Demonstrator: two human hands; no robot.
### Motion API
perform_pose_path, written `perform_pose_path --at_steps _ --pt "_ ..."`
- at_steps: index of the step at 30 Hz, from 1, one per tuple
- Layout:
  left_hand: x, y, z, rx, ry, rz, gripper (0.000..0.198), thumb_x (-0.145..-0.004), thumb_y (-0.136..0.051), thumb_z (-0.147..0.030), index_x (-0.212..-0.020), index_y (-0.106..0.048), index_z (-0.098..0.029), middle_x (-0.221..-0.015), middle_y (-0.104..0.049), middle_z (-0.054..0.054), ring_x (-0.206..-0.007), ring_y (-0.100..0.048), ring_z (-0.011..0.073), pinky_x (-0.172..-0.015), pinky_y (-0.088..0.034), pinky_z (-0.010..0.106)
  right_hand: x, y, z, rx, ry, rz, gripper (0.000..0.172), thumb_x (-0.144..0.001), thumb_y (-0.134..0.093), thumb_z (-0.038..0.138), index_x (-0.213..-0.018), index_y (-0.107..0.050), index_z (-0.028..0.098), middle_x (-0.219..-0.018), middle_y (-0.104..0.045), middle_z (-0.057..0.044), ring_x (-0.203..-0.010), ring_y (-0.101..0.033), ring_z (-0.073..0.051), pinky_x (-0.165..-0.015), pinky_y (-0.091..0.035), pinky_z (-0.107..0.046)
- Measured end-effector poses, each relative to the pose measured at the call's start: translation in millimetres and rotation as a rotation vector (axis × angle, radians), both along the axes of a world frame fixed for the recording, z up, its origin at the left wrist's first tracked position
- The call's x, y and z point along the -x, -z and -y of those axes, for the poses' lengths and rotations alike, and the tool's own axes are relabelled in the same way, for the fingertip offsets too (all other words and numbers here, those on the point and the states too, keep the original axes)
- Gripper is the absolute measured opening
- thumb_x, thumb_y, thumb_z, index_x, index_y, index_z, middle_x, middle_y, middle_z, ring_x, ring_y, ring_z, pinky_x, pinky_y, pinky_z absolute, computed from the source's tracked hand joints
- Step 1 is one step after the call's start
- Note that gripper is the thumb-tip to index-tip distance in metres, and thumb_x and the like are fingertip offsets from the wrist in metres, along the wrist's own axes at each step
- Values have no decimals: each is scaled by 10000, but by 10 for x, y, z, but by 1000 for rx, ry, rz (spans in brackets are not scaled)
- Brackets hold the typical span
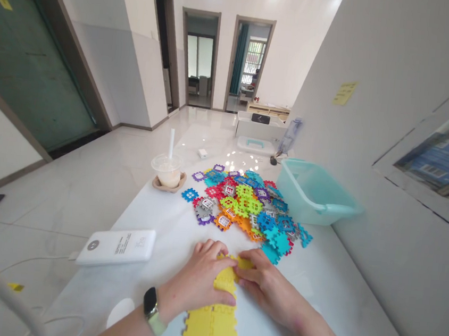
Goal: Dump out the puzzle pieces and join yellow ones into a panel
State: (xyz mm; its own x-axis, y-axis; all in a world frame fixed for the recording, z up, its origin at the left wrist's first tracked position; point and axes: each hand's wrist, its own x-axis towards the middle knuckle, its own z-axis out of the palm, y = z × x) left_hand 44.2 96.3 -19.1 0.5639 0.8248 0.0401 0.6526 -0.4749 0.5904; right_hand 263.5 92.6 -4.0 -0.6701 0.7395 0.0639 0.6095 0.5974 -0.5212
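A flat panel of joined yellow interlocking tiles lies on the white table in front of me. My left hand, with a watch on its wrist, grips the panel's upper part, thumb across the top and fingers curled at the far left edge. My right hand pinches a yellow tile at the panel's upper right; my hands hide whether its teeth are fully joined. Just beyond them is a loose pile of coloured interlocking tiles, several with window cut-outs.
A teal bin stands right of the pile, near the wall. On the left are a lidded cup with a straw and a white power bank with a cable. A white case and a clear bottle stand farther back.
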Motion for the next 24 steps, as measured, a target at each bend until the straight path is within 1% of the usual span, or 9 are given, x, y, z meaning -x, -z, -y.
perform_pose_path --at_steps 3,6,9,13,15,16,18,21,24 --pt "1 31 -12 -6 2 12 645 -613 -873 -563 -1175 -643 -346 -1191 -542 30 -1141 -471 304 -950 -351 448 21 -149 -57 -10 -56 60 175 -947 -571 264 -883 -727 216 -1179 -625 -111 -1112 -569 -274 -924 -500 -435" --pt "-4 73 -14 -8 -15 28 648 -599 -868 -592 -1155 -653 -341 -1169 -546 36 -1115 -477 311 -937 -352 460 139 -326 -344 -65 -31 1 224 -962 -544 279 -849 -727 217 -1082 -673 -93 -1011 -625 -236 -869 -509 -377" --pt "5 88 -10 -2 -32 59 706 -610 -823 -668 -1213 -630 -356 -1159 -545 38 -1107 -477 309 -943 -351 468 452 -452 -945 -194 67 -37 266 -1004 -455 262 -971 -709 194 -963 -707 -80 -925 -644 -208 -847 -498 -334" --pt "33 152 -40 19 -5 92 729 -633 -720 -782 -1223 -625 -364 -1181 -541 41 -1125 -467 312 -961 -349 477 1046 -439 -1975 -255 166 122 294 -1002 -428 164 -1171 -669 157 -1217 -679 -104 -1167 -589 -219 -1040 -416 -331" --pt "22 273 -84 12 26 87 684 -669 -718 -755 -1218 -622 -359 -1184 -543 47 -1120 -471 312 -967 -345 485 1303 -368 -2421 -232 187 187 286 -1006 -449 174 -1205 -650 138 -1245 -660 -124 -1196 -578 -231 -1063 -411 -361" --pt "3 359 -112 5 54 70 609 -727 -717 -695 -1225 -614 -359 -1175 -549 53 -1120 -476 312 -949 -354 478 1405 -326 -2604 -218 202 226 276 -1004 -487 211 -1232 -627 142 -1282 -633 -125 -1206 -571 -243 -1060 -422 -411" --pt "-62 564 -170 -37 38 26 400 -865 -667 -522 -1228 -600 -367 -1170 -564 57 -1090 -496 301 -908 -367 470 1556 -244 -2889 -174 223 320 306 -982 -565 296 -1257 -595 165 -1320 -592 -114 -1182 -581 -257 -1015 -466 -481" --pt "-203 848 -231 -99 -9 16 221 -934 -584 -465 -1111 -653 -353 -1134 -597 74 -1044 -517 306 -842 -375 476 1673 -161 -3142 -80 230 476 322 -961 -606 331 -1241 -593 172 -1285 -597 -100 -1104 -616 -246 -936 -525 -472" --pt "-319 981 -245 -132 -59 18 180 -941 -570 -453 -1020 -680 -335 -1073 -617 90 -991 -532 300 -795 -373 473 1700 -142 -3255 10 227 594 289 -968 -595 324 -1216 -605 177 -1253 -612 -93 -1057 -631 -227 -900 -546 -437"
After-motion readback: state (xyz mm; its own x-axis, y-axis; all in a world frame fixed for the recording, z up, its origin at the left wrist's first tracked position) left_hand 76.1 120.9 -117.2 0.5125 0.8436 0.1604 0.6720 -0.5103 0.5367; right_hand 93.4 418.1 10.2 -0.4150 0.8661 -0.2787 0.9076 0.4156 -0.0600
